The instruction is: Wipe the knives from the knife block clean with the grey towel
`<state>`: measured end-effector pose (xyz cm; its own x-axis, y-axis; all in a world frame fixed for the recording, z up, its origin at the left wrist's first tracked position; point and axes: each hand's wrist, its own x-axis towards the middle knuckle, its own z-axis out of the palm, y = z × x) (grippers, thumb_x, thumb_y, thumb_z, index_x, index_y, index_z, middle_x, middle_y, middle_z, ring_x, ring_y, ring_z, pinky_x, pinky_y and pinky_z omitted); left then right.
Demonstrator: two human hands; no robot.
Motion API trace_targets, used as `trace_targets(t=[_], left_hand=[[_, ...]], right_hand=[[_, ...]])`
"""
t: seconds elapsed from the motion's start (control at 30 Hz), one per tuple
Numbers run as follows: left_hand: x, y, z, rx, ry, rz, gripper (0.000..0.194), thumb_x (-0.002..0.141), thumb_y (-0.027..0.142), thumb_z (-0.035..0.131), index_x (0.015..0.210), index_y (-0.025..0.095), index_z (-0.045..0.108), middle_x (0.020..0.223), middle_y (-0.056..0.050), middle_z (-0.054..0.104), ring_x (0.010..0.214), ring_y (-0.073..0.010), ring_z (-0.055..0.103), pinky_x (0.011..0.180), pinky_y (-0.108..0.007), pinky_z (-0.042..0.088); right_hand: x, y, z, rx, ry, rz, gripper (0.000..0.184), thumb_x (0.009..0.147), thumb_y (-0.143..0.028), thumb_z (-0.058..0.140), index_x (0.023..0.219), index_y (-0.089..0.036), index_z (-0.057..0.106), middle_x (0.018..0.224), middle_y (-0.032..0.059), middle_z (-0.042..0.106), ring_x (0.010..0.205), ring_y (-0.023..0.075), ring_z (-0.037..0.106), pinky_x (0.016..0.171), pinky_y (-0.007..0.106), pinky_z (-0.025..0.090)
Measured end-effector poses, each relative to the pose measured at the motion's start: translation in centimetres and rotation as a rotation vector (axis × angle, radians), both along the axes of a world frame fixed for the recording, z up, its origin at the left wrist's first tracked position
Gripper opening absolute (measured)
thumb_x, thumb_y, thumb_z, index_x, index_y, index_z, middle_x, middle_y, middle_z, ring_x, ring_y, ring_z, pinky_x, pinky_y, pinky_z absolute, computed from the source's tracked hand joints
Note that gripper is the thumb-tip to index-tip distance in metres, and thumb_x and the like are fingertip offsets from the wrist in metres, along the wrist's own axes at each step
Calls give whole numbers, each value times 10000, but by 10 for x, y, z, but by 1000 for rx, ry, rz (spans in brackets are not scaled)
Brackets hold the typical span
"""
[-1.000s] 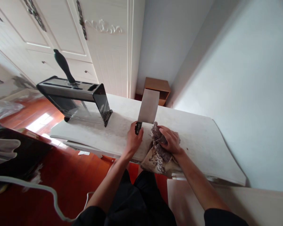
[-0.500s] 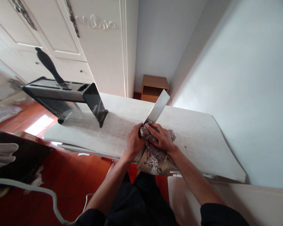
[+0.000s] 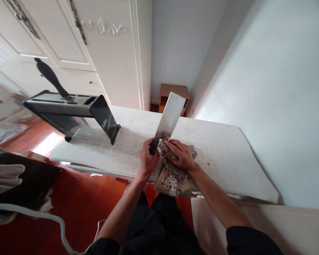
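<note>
My left hand [image 3: 148, 157] is closed round the black handle of a cleaver [image 3: 170, 115], whose broad steel blade points up and away from me. My right hand [image 3: 182, 156] grips a bunched brown-and-white cloth [image 3: 175, 186] and presses part of it against the lower end of the blade, near the handle. The rest of the cloth hangs over the front edge of the white tabletop [image 3: 220, 152]. To the left stands a knife block [image 3: 66, 104] with dark ends and clear panels; one black-handled knife [image 3: 51, 78] is in it.
Beyond the table are a white wardrobe [image 3: 117, 67] and a small wooden cabinet [image 3: 174, 91]. A pale wall [image 3: 276, 88] borders the right side. On the lower left, a white cable [image 3: 42, 212] crosses in front of a black object [image 3: 29, 180] above the red floor [image 3: 82, 209].
The cleaver has turned so more of its blade face shows, and its tip has swung left. My left hand has shifted slightly left; my right hand keeps hold of the cloth.
</note>
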<state>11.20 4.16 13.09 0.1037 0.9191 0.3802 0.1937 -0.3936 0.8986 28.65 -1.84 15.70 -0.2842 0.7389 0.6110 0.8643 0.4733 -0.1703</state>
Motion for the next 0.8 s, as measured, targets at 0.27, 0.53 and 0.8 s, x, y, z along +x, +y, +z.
trace_targets(t=[0.27, 0.53, 0.8], left_hand=[[-2, 0, -1, 113, 96, -25, 380, 797, 156, 626, 1175, 176, 588, 1083, -88, 693, 989, -210, 662, 864, -327, 526], [-4, -2, -6, 274, 179, -80, 410, 792, 127, 588, 1197, 189, 596, 1061, -79, 704, 952, -202, 673, 793, -294, 528], [0, 0, -10, 121, -106, -43, 410, 743, 152, 657, 1148, 169, 592, 1066, -91, 680, 972, -197, 659, 845, -303, 528]], right_hand=[[-8, -7, 4, 189, 56, 48, 498, 933, -322, 528, 1401, -151, 502, 1302, 163, 639, 1148, 237, 655, 894, 373, 555], [-12, 2, 8, 159, 46, 146, 568, 920, -207, 583, 1470, -208, 442, 1349, 125, 613, 1072, 208, 684, 825, 330, 558], [-4, 4, 0, 94, 22, 122, 524, 908, -318, 602, 1404, -174, 512, 1268, 132, 667, 980, 237, 709, 809, 365, 574]])
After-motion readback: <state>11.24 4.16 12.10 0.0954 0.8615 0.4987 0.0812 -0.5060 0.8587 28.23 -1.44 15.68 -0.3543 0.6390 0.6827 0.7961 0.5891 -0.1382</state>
